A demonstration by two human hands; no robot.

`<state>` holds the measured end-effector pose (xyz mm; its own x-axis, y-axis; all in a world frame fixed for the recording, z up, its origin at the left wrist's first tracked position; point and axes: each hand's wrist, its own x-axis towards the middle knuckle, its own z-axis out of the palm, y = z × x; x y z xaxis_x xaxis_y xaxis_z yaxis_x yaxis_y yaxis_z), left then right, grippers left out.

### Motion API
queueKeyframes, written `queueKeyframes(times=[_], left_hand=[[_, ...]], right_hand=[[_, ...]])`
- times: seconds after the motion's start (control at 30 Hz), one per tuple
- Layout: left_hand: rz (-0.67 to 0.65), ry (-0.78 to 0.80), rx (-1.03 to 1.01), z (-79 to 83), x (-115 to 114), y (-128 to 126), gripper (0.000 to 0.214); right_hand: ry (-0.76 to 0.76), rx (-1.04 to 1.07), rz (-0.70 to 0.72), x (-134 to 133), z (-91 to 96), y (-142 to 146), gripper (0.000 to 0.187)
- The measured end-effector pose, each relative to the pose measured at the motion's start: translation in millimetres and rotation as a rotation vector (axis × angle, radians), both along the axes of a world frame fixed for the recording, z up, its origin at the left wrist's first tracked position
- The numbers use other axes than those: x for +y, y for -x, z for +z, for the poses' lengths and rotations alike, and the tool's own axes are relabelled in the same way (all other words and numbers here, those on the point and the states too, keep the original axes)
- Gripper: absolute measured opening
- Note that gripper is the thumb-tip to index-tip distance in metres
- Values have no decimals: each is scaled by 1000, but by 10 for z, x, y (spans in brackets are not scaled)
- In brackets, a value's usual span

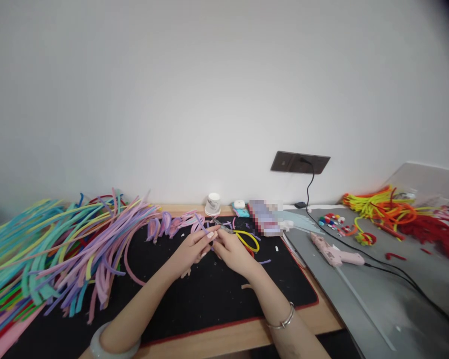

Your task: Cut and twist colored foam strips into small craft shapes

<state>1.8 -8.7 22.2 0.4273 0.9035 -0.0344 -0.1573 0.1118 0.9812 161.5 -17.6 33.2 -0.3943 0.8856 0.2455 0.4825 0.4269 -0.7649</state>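
Note:
My left hand point(193, 250) and my right hand point(232, 252) meet above the black mat point(209, 304), fingertips pinched together. From between them a purple pipe cleaner point(201, 223) sticks out up and to the left; the rest of it is mostly covered by my fingers. Just behind my right hand are scissors with a yellow handle point(251, 241), their blades partly hidden. Curled pink and purple pipe-cleaner pieces point(167, 224) lie on the mat beyond my left hand. A loose purple piece point(265, 262) is right of my right hand.
A big heap of coloured pipe cleaners point(71, 249) covers the left side. Against the wall stand a white cup point(213, 203) and a phone point(265, 218). On the grey board at right lie a pink glue gun point(336, 253), its cord, small pompoms point(332, 219) and yellow-orange pipe cleaners point(381, 207).

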Motion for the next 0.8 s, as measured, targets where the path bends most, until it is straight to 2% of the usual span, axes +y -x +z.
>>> queueKeyframes(times=[0.13, 0.3, 0.37, 0.47, 0.8], left_hand=[[89, -57, -16, 31, 28, 44, 40], [373, -108, -137, 80, 129, 185, 35], [440, -113, -189, 100, 159, 231, 34], [416, -115, -184, 119, 163, 233, 34], [174, -104, -15, 77, 60, 90, 37]], right_hand=[[30, 26, 28, -9, 36, -13, 10], [104, 62, -53, 68, 50, -149, 13], [129, 83, -66, 103, 45, -206, 13], [116, 110, -81, 128, 23, -234, 16], [101, 161, -69, 80, -3, -112, 16]])
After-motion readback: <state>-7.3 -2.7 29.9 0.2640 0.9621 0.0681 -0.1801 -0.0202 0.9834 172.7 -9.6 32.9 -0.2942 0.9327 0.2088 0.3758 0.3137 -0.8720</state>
